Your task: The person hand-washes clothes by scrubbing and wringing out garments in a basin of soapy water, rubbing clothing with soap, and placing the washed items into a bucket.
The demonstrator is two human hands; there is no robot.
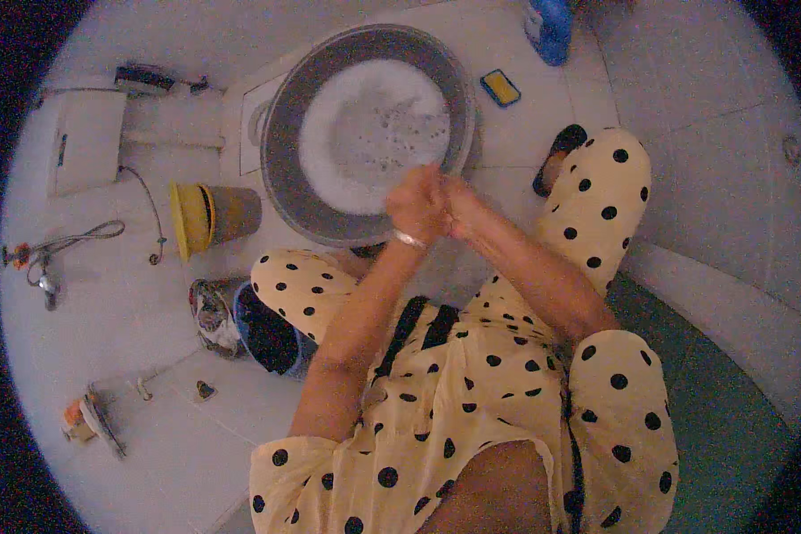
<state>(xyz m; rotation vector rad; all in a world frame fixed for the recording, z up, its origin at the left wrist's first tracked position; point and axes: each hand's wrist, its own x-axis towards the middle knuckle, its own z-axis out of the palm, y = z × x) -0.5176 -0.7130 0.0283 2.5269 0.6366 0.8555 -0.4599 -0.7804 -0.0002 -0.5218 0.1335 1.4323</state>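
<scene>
Tiled floor (514,133) carries the round basin (281,142), far and slightly left of your joined hands (418,206); whether they grip, I cannot tell.

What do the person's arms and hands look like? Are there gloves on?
No gloves: the left hand and right hand are both bare. A thin, pale bracelet circles the left wrist. The forearms are bare too, with loose, pale yellow sleeves covered in black dots. It's too blurry to tell about rings.

No lettering or numbers can be read.
</scene>
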